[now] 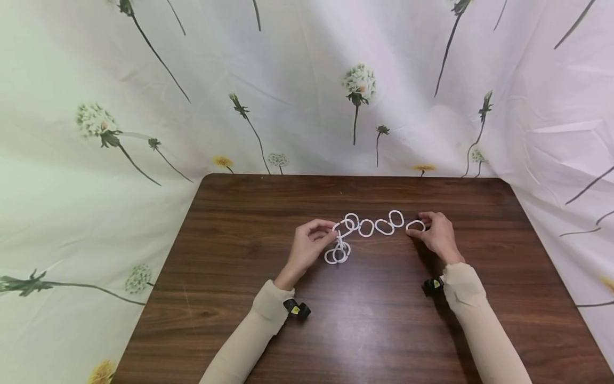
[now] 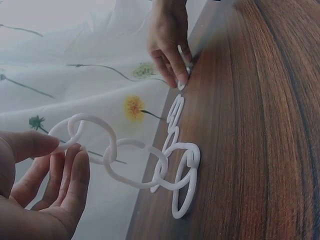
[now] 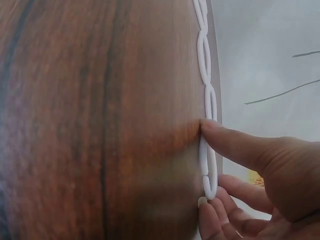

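White plastic chain links [image 1: 366, 221] run in a row across the wooden table in the head view. My left hand [image 1: 307, 242] pinches one link between thumb and fingertips, raised off the table. From it hang several joined links [image 2: 132, 182], the lowest touching the tabletop in the left wrist view. At the row's right end, my right hand [image 1: 438, 234] holds a link [image 3: 212, 160] at the table surface, with the thumb at one end and fingers at the other. Whether that link is joined to its neighbour [image 1: 396, 211], I cannot tell.
The dark brown wooden table [image 1: 230, 320] has its back edge a short way beyond the links. A white curtain [image 1: 297, 96] printed with dandelions hangs behind it and along both sides. Small black cameras [image 1: 297, 309] sit at both wrists.
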Demonstrator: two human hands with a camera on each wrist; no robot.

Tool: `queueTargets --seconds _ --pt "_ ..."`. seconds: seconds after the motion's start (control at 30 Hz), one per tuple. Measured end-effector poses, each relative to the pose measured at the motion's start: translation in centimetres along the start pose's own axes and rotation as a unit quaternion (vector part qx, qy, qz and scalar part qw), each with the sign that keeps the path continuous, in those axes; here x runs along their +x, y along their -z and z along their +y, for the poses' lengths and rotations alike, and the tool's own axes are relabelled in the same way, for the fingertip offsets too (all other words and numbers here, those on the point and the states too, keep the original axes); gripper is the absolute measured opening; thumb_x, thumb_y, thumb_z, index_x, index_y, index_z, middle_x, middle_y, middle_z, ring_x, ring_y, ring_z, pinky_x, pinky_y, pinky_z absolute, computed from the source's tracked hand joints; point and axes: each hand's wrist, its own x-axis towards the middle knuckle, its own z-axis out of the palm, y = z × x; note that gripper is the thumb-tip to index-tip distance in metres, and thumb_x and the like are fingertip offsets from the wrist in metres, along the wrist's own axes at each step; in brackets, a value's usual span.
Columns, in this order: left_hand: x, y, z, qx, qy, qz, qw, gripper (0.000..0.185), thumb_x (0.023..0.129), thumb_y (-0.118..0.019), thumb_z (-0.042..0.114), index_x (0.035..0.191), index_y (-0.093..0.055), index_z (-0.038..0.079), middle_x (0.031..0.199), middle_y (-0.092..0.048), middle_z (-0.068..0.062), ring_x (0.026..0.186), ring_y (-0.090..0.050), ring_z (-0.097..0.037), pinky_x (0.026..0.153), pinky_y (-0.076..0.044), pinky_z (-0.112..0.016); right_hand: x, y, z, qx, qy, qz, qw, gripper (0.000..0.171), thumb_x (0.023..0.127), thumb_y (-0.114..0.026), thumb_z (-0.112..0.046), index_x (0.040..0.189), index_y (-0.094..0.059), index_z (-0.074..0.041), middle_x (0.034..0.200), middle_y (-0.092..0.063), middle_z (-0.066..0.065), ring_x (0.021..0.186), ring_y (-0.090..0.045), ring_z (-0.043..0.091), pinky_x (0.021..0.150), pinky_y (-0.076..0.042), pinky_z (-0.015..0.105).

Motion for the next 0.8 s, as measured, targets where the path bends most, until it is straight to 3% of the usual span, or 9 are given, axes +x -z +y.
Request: queueTargets --seconds 0.17,0.37,0.63,0.8 --pt "-0.1 0.1 -0.2 0.005 0.006 0.001 1.0000 0.024 0.086 -0.075 0.007 0.107 -0.070 -0.002 0.099 -0.069 -0.023 0.082 -0.067 -0.016 0.076 -0.057 -0.020 -0.5 0.4 0.0 -0.017 -0.027 -0.004 0.999 0.049 0.073 -0.086 -0.039 0.102 -0.071 -0.003 0.096 -0.066 0.019 0.086 -0.060 0.031 0.071 -0.047 0.035" --pt "-0.2 0.1 -0.5 0.009 0.006 -0.003 0.9999 0.023 0.086 -0.075 0.007 0.107 -0.070 -0.002 0.098 -0.069 -0.020 0.083 -0.068 -0.019 0.076 -0.058 -0.022 -1.1 1.2 0.3 -0.044 -0.066 -0.031 0.996 0.050 0.074 -0.081 -0.055 0.094 -0.069 -0.011 0.082 -0.067 0.008 0.075 -0.058 0.025 0.056 -0.041 0.028" --pt "-0.2 0.2 -0.5 0.009 0.002 -0.004 0.9999 0.024 0.086 -0.075 0.007 0.107 -0.070 -0.003 0.099 -0.069 -0.024 0.083 -0.068 -0.020 0.076 -0.057 -0.020 -1.5 1.2 0.8 -0.025 -0.026 -0.007 0.999 0.037 0.084 -0.076 -0.043 0.085 -0.072 -0.005 0.076 -0.071 0.008 0.070 -0.059 0.020 0.061 -0.042 0.025" --pt "-0.3 0.2 -0.5 0.006 0.004 -0.008 0.9999 0.025 0.087 -0.075 0.009 0.108 -0.070 -0.003 0.101 -0.068 -0.027 0.087 -0.067 -0.029 0.075 -0.056 -0.018 -1.8 1.5 0.6 -0.007 -0.015 -0.023 1.000 0.032 0.091 -0.068 -0.035 0.088 -0.075 -0.004 0.074 -0.074 0.008 0.062 -0.059 0.010 0.059 -0.044 0.024"
